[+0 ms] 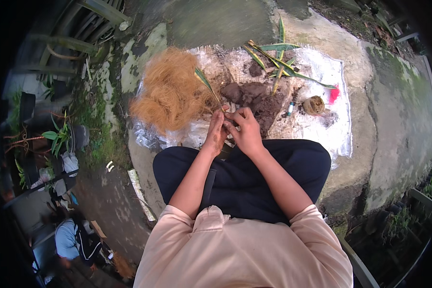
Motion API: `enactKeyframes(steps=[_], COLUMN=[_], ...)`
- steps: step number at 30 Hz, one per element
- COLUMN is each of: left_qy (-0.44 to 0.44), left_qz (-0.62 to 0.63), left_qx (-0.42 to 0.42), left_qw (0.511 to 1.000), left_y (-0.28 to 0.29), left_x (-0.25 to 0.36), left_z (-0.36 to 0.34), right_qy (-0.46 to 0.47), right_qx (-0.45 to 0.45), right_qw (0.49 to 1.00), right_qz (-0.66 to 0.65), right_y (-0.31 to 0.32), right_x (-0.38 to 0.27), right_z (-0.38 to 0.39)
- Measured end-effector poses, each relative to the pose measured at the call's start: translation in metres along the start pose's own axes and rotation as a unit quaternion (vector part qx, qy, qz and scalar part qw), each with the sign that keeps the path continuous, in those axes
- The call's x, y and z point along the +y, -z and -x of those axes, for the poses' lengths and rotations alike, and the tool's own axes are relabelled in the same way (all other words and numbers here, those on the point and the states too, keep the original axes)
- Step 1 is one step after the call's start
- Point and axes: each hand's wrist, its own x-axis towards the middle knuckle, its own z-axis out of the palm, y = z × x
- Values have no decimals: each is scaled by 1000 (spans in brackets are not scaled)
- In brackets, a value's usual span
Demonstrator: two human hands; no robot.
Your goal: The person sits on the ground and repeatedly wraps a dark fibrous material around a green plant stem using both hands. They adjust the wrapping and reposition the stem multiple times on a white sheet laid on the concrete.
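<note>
My left hand [216, 134] is closed round the lower end of a yellow-edged snake plant leaf [204, 79], which points up and to the left. Against that same end, my right hand [246, 131] pinches with bent fingers and thumb; the leaf's base is hidden among the fingertips. Both hands look soiled. Just left of the leaf lies a big loose heap of brown coconut fibre [165, 91]. Beyond my right hand is a mound of dark, wet soil [254, 95]. Several more snake plant leaves [285, 69] lie crossed on the sheet behind it.
A white woven sheet [338, 137] lies under these things on mossy concrete. To the right stand a roll of twine [314, 105], a small blue-and-white tube [290, 109] and a pinkish-red scrap [334, 94]. Potted plants [58, 137] line the left; another person [69, 240] is at lower left.
</note>
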Motion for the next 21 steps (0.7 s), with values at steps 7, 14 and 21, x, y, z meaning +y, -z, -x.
enactKeyframes(steps=[7,14,21], left_qy=[-41,-77,-24], left_qz=[-29,-1,152], left_qx=[38,96,39], left_qw=[998,992,987], left_y=[-19,-38,-34], left_x=[-12,-2,5], left_z=[-18,-35,-38], right_qy=[24,27,72], right_qx=[39,47,52], right_qw=[996,992,989], right_qz=[74,112,118], right_y=[10,9,17], right_x=[10,15,30], right_z=[3,-6,-11])
